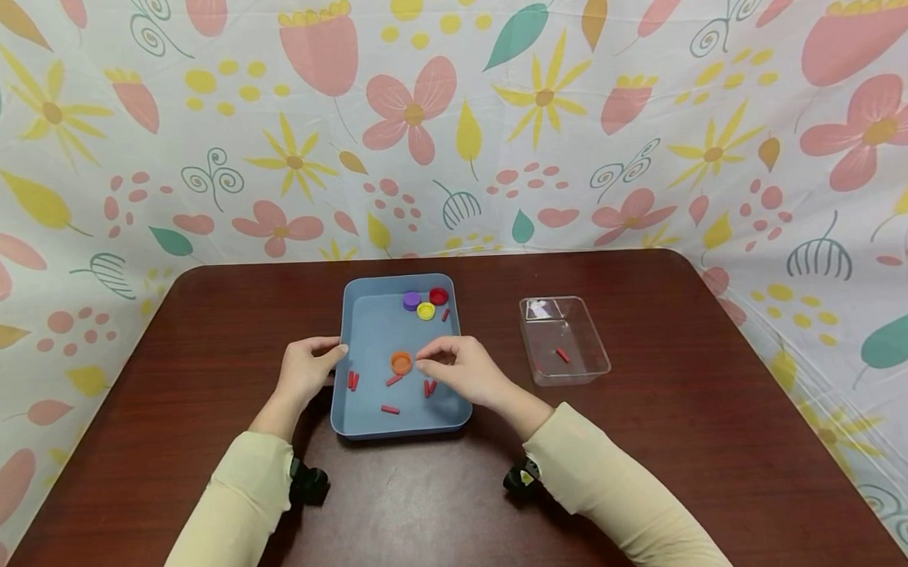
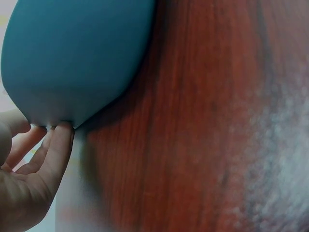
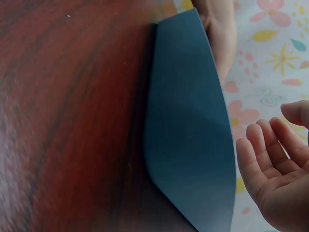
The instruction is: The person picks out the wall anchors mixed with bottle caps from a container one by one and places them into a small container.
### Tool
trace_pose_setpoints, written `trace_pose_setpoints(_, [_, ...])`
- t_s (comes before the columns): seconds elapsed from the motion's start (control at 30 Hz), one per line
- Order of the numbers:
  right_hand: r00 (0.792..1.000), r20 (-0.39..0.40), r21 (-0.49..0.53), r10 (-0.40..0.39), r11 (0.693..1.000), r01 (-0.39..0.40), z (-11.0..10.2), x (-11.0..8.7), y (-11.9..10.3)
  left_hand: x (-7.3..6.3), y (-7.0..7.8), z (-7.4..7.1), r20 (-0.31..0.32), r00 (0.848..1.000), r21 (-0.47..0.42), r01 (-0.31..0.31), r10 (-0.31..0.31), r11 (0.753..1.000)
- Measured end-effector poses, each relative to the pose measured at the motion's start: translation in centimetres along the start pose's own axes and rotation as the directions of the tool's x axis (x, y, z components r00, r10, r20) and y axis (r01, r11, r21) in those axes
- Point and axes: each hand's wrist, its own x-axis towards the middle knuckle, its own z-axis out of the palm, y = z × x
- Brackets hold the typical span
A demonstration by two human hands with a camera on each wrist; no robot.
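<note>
A blue tray (image 1: pixel 373 332) lies on the table. My left hand (image 1: pixel 304 370) grips its left side, thumb at the rim and the other fingers against the outer wall, as the left wrist view shows of the tray (image 2: pixel 72 63). Over the tray's right part is my right hand (image 1: pixel 460 368), its fingers loosely bent and nothing seen between thumb and fingertips (image 3: pixel 255 133). Just left of those fingertips sits an orange round cap (image 1: pixel 401 363). Several short red sticks lie about it, among them one red stick (image 1: pixel 390 409) near the front.
At the tray's back right stand a purple cap (image 1: pixel 412 301), a yellow cap (image 1: pixel 426 311) and a dark red cap (image 1: pixel 439 296). A clear plastic box (image 1: pixel 587 345) with a red stick (image 1: pixel 562 355) inside stands right of the tray. A flowered cloth (image 1: pixel 413 185) hangs behind the table.
</note>
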Motion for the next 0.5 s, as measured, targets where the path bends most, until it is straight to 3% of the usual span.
trace_pose_setpoints(0.13, [0.999, 0.024, -0.018, -0.027, 0.999, 0.028, 0.8, 0.0, 0.3, 0.0, 0.0, 0.0, -0.003, 1.000, -0.005, -0.002, 0.002, 1.000])
trace_pose_setpoints(0.5, [0.996, 0.092, -0.086, -0.006, 0.996, 0.014, 2.7, 0.2, 0.2, -0.1, 0.1, 0.0, -0.002, 1.000, -0.007, -0.003, 0.003, 1.000])
